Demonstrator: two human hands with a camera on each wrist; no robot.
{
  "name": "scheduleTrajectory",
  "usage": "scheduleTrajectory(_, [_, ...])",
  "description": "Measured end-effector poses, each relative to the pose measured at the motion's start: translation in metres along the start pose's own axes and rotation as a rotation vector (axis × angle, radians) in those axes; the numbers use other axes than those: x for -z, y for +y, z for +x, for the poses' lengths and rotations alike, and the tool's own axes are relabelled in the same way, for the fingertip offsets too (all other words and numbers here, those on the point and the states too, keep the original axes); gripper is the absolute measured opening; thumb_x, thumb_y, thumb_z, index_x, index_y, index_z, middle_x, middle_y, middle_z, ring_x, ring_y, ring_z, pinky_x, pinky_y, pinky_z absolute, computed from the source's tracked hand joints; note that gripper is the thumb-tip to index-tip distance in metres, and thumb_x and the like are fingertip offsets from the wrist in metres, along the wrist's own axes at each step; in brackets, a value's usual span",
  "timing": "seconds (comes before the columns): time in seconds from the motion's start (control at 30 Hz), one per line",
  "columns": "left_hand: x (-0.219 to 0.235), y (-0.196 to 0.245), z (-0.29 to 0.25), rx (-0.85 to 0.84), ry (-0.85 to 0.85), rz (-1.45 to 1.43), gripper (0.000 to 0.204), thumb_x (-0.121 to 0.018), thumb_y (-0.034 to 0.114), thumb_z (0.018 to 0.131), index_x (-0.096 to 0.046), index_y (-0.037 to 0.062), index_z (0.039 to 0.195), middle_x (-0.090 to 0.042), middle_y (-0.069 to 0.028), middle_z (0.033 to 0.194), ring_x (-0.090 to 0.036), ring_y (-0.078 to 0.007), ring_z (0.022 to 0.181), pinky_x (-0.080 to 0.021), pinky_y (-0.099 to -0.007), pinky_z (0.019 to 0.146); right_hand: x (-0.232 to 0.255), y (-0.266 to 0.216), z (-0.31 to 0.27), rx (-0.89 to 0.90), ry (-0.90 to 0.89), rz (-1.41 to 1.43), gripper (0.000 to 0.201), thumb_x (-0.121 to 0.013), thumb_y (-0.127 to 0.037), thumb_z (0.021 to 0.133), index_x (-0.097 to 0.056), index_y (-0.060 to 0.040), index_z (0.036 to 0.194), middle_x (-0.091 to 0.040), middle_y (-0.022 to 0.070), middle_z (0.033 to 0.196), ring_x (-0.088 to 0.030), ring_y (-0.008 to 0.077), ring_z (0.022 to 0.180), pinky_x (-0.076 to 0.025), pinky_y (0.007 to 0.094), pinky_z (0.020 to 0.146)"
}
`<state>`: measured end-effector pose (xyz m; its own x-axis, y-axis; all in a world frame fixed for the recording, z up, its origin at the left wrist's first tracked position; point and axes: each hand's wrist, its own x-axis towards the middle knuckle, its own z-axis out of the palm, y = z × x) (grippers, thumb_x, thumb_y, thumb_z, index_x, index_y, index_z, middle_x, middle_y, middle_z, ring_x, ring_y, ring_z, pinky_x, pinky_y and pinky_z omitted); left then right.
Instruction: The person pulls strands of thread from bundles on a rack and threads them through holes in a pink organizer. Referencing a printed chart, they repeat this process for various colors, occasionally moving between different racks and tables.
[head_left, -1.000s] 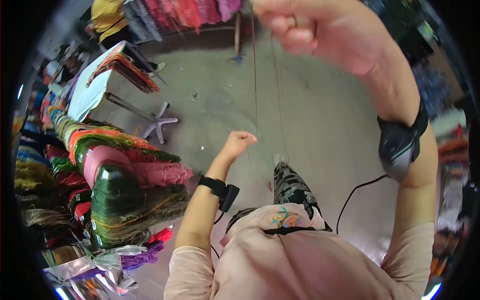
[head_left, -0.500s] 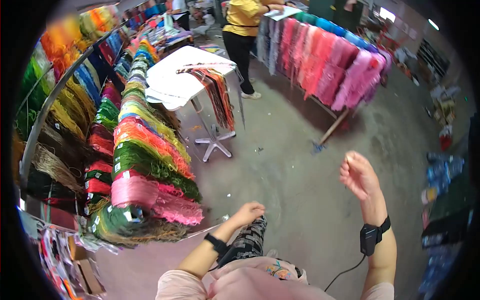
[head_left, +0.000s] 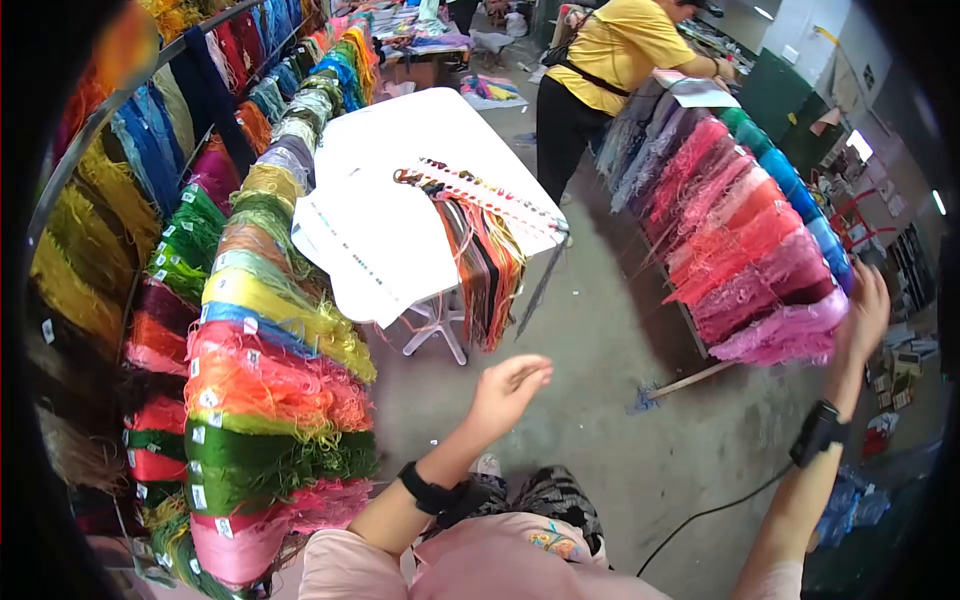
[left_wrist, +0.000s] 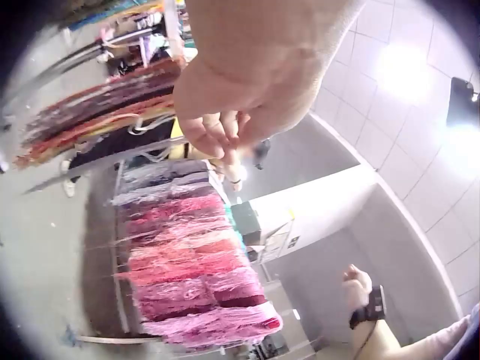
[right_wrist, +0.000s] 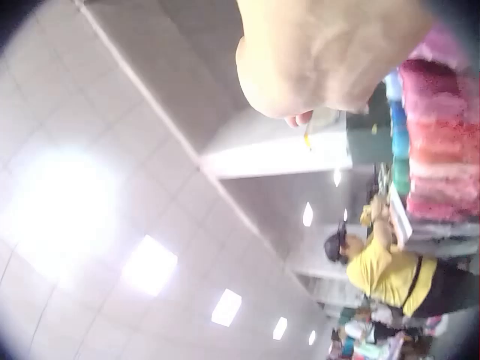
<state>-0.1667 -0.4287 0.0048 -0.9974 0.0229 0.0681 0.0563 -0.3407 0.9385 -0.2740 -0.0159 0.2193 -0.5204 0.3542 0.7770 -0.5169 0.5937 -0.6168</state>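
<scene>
In the head view my left hand (head_left: 508, 397) hovers in front of the white table (head_left: 385, 235), fingers loosely bent. From the left wrist, the same hand (left_wrist: 240, 112) shows its fingertips close together; nothing shows between them. A bundle of multicoloured threads (head_left: 482, 265) hangs over the table's near edge, beyond this hand. Over on the right, my right hand (head_left: 866, 315) is raised with its fingers extended, overlapping the end of the rack of pink and red yarn hanks (head_left: 740, 245). The right wrist view hides most of that hand's fingers behind the palm (right_wrist: 315, 67).
A long row of coloured yarn hanks (head_left: 270, 375) runs along my left. A person in a yellow top (head_left: 610, 55) leans over the far end of the right rack. Near its foot, a wooden pole (head_left: 690, 380) juts over the floor. A cable (head_left: 700, 515) trails from my right wrist.
My view has lifted and moved nearer the table and racks. The right hand has swung out to the right and its fingers have straightened. A thread earlier seen between the hands no longer shows.
</scene>
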Motion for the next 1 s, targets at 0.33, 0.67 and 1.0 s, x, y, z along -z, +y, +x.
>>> scheduleTrajectory(0.33, [0.016,0.031,0.16,0.162,0.294,-0.043,0.035,-0.046,0.004,0.084,-0.039,-0.0027,0.118,-0.049,-0.0135,0.113,-0.052,-0.0166,0.099,-0.044,-0.0247,0.077,-0.426,-0.012,-0.108,-0.24,-1.403,0.535,0.007,-0.053,-0.007,0.079,-0.059,-0.0015,0.079,-0.055,-0.0011,0.067,-0.05,0.0058,0.06,-0.041,0.0204,0.054])
scheduleTrajectory(0.67, [0.032,0.037,0.236,0.418,0.71,-0.142,0.031,-0.044,0.007,0.082,-0.041,-0.0005,0.112,-0.05,-0.0086,0.101,-0.055,-0.0152,0.085,-0.047,-0.0243,0.065,-0.51,0.033,-0.14,0.159,-1.817,0.565,0.007,-0.053,-0.004,0.078,-0.054,-0.0012,0.071,-0.049,-0.0001,0.057,-0.042,0.0053,0.049,-0.036,0.022,0.046])
scheduleTrajectory(1.0, [0.044,0.043,0.256,0.385,0.857,-0.146,0.024,-0.04,0.013,0.088,-0.045,0.0017,0.108,-0.057,-0.0043,0.075,-0.054,-0.009,0.055,-0.041,-0.0182,0.048,-0.528,0.02,-0.122,0.246,-1.914,0.636,0.006,-0.055,-0.006,0.073,-0.056,-0.0006,0.073,-0.057,0.0106,0.064,-0.057,0.0208,0.058,-0.044,0.03,0.054])
